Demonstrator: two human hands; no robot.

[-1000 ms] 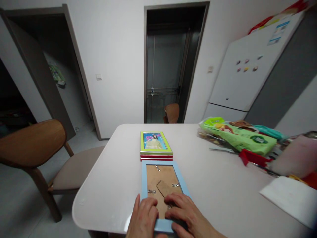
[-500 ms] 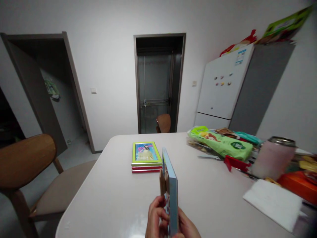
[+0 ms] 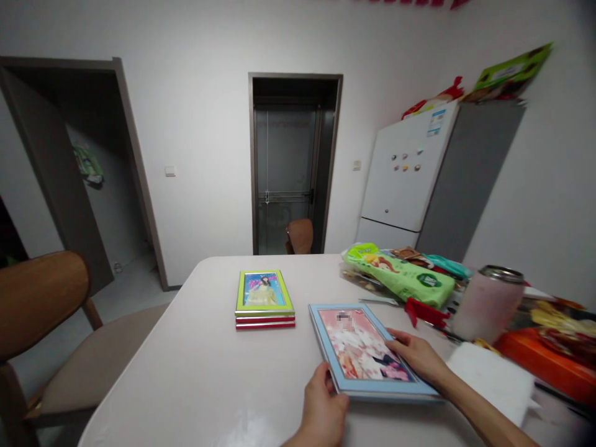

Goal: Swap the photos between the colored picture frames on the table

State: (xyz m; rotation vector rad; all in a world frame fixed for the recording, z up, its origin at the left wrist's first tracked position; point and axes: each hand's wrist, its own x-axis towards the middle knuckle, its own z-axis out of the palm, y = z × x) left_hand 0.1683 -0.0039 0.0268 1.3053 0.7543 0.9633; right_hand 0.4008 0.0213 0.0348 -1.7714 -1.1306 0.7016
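Note:
A light blue picture frame point(image 3: 365, 351) with a pink-toned photo lies face up and nearly flat just above the white table point(image 3: 195, 372). My left hand point(image 3: 321, 413) grips its near left corner. My right hand point(image 3: 419, 357) holds its right edge, fingers curled on the border. Behind it to the left sits a stack of frames point(image 3: 264, 299) with a green frame on top and red ones beneath.
A green snack bag point(image 3: 400, 276), a red item point(image 3: 426, 312), a pink cylindrical cup point(image 3: 487, 304), a white paper point(image 3: 493, 379) and an orange box point(image 3: 540, 354) crowd the table's right side. A wooden chair point(image 3: 41, 323) stands at the left. A fridge point(image 3: 405, 180) is behind.
The blue frame went from lying face down, to standing on edge in both hands, to photo side up and shifted right. The camera tilted up.

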